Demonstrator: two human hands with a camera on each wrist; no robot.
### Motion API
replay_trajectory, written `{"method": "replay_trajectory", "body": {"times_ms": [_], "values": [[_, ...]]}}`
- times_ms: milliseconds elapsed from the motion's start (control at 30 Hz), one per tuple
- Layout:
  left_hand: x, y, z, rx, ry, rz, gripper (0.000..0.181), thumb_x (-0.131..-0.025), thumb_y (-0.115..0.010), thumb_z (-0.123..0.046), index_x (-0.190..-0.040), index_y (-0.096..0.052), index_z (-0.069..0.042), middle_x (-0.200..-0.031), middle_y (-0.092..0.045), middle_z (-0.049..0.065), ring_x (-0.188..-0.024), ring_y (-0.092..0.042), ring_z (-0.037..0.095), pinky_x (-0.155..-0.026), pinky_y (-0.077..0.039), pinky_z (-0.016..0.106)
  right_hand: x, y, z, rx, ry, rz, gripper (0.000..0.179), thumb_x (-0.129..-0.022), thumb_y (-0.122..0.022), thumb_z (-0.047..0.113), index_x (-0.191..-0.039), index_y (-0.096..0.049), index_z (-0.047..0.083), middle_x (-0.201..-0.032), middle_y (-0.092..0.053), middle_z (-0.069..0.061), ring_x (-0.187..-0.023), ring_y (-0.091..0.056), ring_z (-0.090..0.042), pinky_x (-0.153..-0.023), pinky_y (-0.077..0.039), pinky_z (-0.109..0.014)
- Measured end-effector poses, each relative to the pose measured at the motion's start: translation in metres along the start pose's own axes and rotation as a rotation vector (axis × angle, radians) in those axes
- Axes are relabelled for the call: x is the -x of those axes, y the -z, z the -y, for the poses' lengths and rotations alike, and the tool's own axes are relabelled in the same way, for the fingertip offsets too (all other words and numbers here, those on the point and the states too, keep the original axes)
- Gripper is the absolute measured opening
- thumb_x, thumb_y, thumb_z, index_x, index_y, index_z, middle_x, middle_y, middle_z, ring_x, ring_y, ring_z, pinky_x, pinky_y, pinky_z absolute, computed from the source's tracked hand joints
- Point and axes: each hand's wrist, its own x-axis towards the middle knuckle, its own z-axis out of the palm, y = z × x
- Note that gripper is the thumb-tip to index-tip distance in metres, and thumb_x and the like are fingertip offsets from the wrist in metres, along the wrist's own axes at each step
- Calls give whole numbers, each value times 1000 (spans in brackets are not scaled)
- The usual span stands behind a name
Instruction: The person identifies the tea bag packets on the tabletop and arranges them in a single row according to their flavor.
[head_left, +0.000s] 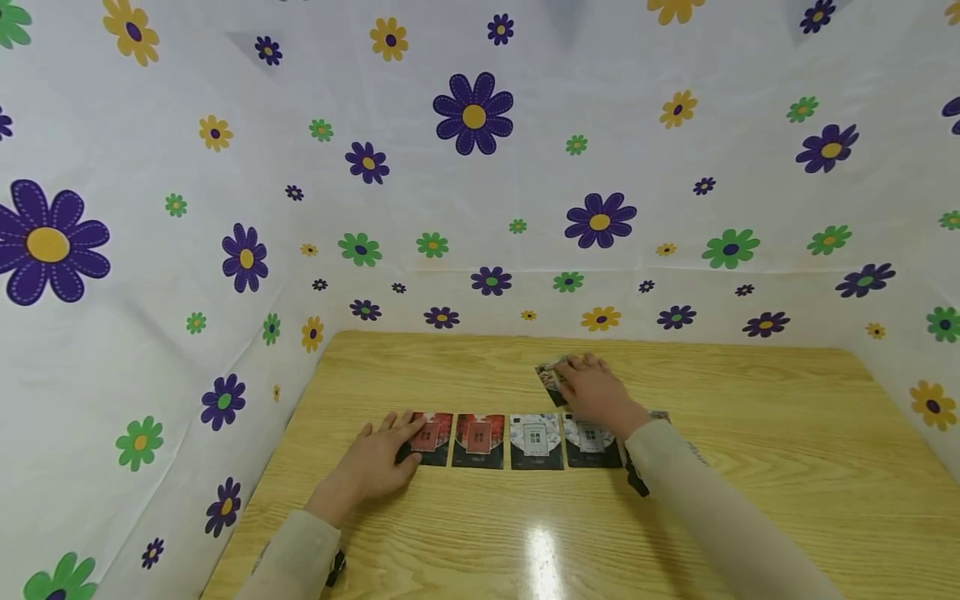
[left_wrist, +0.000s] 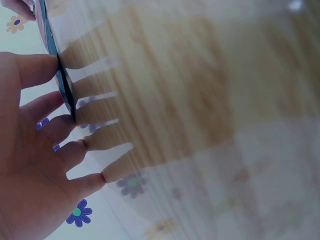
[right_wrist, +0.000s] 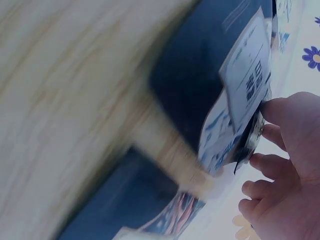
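Observation:
Flat square packets lie in a row across the table. My left hand rests at the leftmost red-and-black packet, thumb and forefinger touching its edges, the other fingers spread on the tabletop. To its right come another red packet, a white-and-black packet and a second white-and-black one. Behind the row, my right hand pinches a dark patterned packet, which is partly covered by the fingers. In the right wrist view, that packet shows mostly as a thin edge at the fingertips.
Beneath the right forearm, the corner of one more packet peeks out; the rest is hidden. The wood-grain table meets a white flower-print cloth at the back and sides. Glare marks the table's front.

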Motion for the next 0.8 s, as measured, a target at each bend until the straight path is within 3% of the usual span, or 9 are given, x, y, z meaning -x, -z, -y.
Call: {"method": "replay_trajectory", "body": {"times_ms": [367,800], "values": [[-2,-3,1,-6,3,2,61,-106,-61,-29,-162,-44,-13,-169,-38,18,-157,-33,46,-122,-25,75,7,1,-26,35,-62,20,48,-110,-54,25,-153,-54,2,-158,-48,-30,-149,-36,-59,-122,-29,-72],[-1,-3,1,-1,-7,-19,60,-106,-62,-28,-161,-46,-13,-168,-39,19,-155,-35,47,-121,-26,76,26,14,-61,-6,-140,23,50,-110,-54,24,-154,-51,-1,-158,-44,-34,-148,-31,-65,-121,-25,-75]]}}
